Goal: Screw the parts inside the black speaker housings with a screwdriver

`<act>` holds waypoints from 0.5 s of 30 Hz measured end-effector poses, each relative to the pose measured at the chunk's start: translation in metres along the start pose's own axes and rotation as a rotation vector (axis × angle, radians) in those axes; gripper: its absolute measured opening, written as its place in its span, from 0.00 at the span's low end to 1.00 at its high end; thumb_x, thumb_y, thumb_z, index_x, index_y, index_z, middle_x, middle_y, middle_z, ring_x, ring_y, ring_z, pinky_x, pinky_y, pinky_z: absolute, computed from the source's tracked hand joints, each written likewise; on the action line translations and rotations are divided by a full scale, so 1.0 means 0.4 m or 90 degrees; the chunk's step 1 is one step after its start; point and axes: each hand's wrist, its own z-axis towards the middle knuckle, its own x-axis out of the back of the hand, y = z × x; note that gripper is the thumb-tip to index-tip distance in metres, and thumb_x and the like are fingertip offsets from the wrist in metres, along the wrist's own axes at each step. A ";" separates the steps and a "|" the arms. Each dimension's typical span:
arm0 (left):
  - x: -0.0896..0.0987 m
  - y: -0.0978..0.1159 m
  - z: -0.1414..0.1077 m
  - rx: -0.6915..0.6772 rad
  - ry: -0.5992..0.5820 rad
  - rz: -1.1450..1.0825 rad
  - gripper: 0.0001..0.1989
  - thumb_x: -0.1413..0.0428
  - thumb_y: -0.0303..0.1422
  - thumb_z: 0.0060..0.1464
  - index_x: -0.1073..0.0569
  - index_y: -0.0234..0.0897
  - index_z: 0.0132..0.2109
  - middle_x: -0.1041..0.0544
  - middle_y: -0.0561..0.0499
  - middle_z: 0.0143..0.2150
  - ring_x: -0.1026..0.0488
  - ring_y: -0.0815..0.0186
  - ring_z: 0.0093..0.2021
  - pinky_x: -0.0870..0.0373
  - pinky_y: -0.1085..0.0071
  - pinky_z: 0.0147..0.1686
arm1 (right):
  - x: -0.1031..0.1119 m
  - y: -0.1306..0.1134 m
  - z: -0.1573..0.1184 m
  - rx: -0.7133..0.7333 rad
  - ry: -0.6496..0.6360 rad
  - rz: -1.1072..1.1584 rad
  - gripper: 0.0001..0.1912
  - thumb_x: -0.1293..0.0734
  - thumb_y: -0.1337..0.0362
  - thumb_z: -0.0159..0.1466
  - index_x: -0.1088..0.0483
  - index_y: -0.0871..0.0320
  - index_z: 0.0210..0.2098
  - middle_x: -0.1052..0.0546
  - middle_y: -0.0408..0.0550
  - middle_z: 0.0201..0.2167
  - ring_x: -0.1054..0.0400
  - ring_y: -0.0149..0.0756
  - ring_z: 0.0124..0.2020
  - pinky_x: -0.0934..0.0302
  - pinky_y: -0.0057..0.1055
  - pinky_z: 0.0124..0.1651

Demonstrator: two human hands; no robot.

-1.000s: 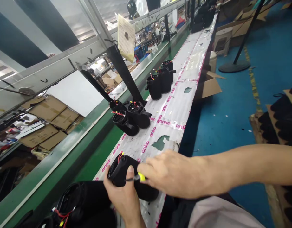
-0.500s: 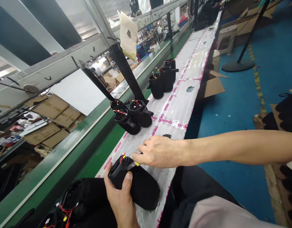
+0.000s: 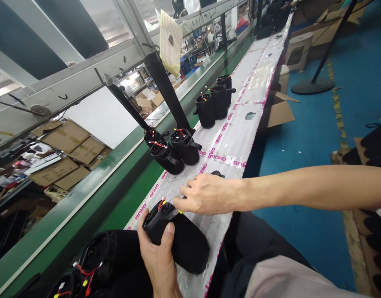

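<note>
My left hand is wrapped round a black fabric-covered cylinder, which lies tilted with its open end toward the upper left. Red wires with yellow connectors stick out of that end, beside a black strap. Over the strap side, my right hand is closed in a pinch. A small yellow piece shows under its fingertips; most of what it grips is hidden. More black cylinders with red wires stand close to my left hand, at the bottom left.
White sheeting with pink lettering covers the bench. Several black cylinders stand farther along it, and another group beyond. A small dark piece lies behind my right hand. A green conveyor edge runs along the left; an open carton sits at right.
The view has shifted slightly. Both hands keep nearly the same place at the black cylinder, with no clear change in grip.
</note>
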 end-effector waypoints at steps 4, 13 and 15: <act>0.000 0.009 -0.001 -0.009 -0.002 0.028 0.38 0.33 0.46 0.46 0.31 0.41 0.63 0.27 0.43 0.58 0.31 0.48 0.60 0.40 0.46 0.64 | 0.009 0.006 0.008 0.017 -0.029 -0.012 0.12 0.44 0.79 0.64 0.37 0.59 0.41 0.33 0.41 0.24 0.35 0.33 0.22 0.55 0.34 0.21; -0.016 0.034 -0.013 -0.046 -0.029 0.042 0.40 0.32 0.44 0.43 0.32 0.41 0.63 0.27 0.42 0.61 0.31 0.47 0.61 0.40 0.47 0.64 | -0.029 0.039 -0.002 0.040 -0.045 0.043 0.06 0.42 0.73 0.69 0.37 0.59 0.43 0.29 0.41 0.27 0.31 0.33 0.23 0.59 0.35 0.20; -0.020 0.040 -0.019 -0.020 -0.063 -0.012 0.42 0.31 0.44 0.42 0.32 0.40 0.64 0.26 0.42 0.59 0.29 0.48 0.60 0.38 0.49 0.64 | -0.037 0.047 -0.013 0.051 -0.022 0.064 0.06 0.43 0.66 0.73 0.36 0.58 0.42 0.27 0.42 0.28 0.30 0.33 0.24 0.59 0.34 0.21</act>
